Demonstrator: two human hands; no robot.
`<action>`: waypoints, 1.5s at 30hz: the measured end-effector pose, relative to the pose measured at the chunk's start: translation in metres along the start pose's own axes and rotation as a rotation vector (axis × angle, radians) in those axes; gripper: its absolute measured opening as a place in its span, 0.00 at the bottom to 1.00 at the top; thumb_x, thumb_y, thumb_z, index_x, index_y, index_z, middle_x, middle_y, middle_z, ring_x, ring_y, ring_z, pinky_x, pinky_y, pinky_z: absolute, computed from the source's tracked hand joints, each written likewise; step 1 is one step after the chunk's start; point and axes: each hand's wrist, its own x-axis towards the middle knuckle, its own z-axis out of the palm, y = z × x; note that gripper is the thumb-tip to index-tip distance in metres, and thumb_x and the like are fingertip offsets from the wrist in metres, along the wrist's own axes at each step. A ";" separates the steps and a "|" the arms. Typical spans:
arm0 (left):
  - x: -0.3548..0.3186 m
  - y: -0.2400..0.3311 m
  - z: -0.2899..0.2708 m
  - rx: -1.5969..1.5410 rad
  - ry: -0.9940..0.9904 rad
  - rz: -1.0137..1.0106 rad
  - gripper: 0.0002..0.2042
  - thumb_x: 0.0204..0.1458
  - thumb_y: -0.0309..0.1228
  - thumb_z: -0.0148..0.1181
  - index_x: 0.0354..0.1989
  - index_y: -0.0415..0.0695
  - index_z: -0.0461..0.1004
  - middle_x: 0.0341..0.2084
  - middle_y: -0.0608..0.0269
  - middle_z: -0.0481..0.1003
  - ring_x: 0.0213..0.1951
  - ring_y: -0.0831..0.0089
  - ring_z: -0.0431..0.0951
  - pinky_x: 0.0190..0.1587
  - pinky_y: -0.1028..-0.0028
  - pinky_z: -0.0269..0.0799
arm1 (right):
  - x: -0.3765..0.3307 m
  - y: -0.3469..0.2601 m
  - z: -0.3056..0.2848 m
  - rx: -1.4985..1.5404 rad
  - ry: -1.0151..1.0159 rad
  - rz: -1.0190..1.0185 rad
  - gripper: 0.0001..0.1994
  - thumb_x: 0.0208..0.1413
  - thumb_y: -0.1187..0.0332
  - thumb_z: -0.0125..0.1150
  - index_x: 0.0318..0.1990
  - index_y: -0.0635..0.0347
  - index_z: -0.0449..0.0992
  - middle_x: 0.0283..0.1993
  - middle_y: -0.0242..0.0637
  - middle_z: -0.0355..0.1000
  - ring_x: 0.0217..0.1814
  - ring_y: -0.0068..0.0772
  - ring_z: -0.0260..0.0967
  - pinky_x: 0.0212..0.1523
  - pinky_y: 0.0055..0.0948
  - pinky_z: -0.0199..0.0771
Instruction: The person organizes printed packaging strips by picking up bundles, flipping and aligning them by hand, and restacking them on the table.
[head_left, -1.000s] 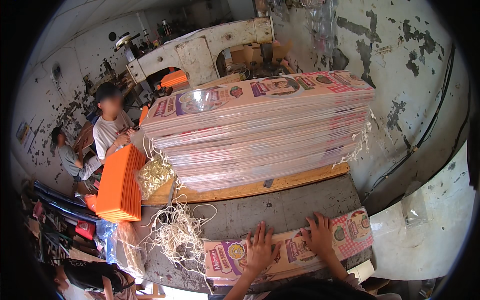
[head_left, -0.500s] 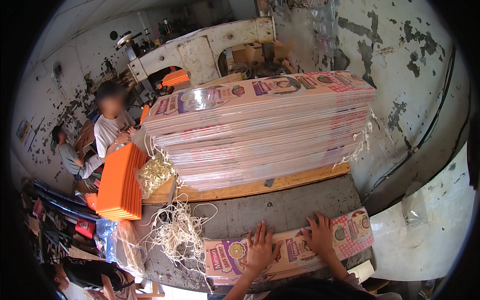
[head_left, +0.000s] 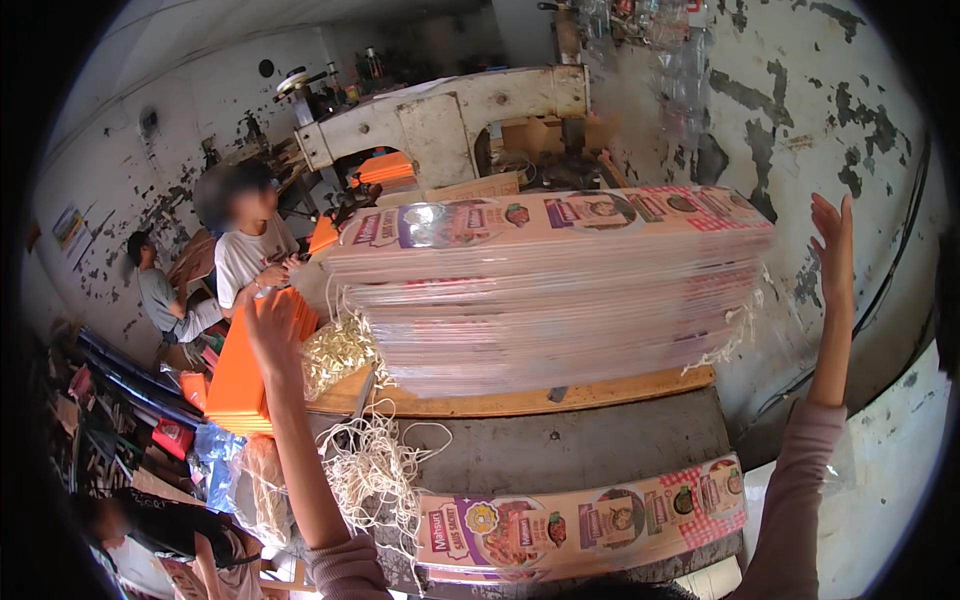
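Observation:
Both my arms are raised toward a tall stack of flat printed cartons [head_left: 550, 290] that rests on a wooden board [head_left: 520, 398]. My left hand [head_left: 272, 325] is up at the stack's left end, fingers apart, holding nothing. My right hand [head_left: 832, 250] is lifted past the stack's right end, open, in front of the peeling wall. On the grey table [head_left: 580, 450] near me lies a small pile of the same flat printed cartons [head_left: 585, 515], untouched by either hand.
A tangle of pale string [head_left: 375, 470] lies on the table's left part. An orange stack of sheets [head_left: 240, 375] stands to the left. A person in a white shirt [head_left: 250, 250] works behind it, others sit further left. A large machine [head_left: 450, 120] stands behind the stack.
Both my hands have left the near pile of cartons on the table and risen to either end of the tall stack.

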 end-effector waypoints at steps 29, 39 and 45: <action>0.057 -0.011 0.048 0.162 -0.176 -0.366 0.35 0.44 0.58 0.36 0.55 0.44 0.52 0.54 0.50 0.51 0.55 0.60 0.51 0.54 0.55 0.41 | 0.068 0.000 0.042 -0.019 -0.047 0.038 0.36 0.43 0.36 0.40 0.49 0.58 0.63 0.52 0.43 0.59 0.54 0.38 0.54 0.52 0.47 0.48; 0.051 -0.026 0.069 -0.022 -0.560 -0.561 0.23 0.43 0.47 0.46 0.40 0.40 0.66 0.34 0.57 0.70 0.32 0.67 0.72 0.34 0.70 0.70 | 0.076 0.027 0.072 -0.546 -0.902 0.500 0.38 0.43 0.39 0.46 0.52 0.64 0.59 0.51 0.47 0.60 0.51 0.36 0.59 0.48 0.28 0.60; 0.056 -0.020 0.068 0.048 -0.559 -0.599 0.21 0.43 0.45 0.46 0.40 0.41 0.66 0.34 0.57 0.70 0.32 0.68 0.72 0.33 0.71 0.71 | 0.065 0.033 0.068 -0.280 -0.792 0.498 0.31 0.47 0.47 0.49 0.49 0.67 0.62 0.49 0.40 0.63 0.48 0.27 0.62 0.45 0.25 0.64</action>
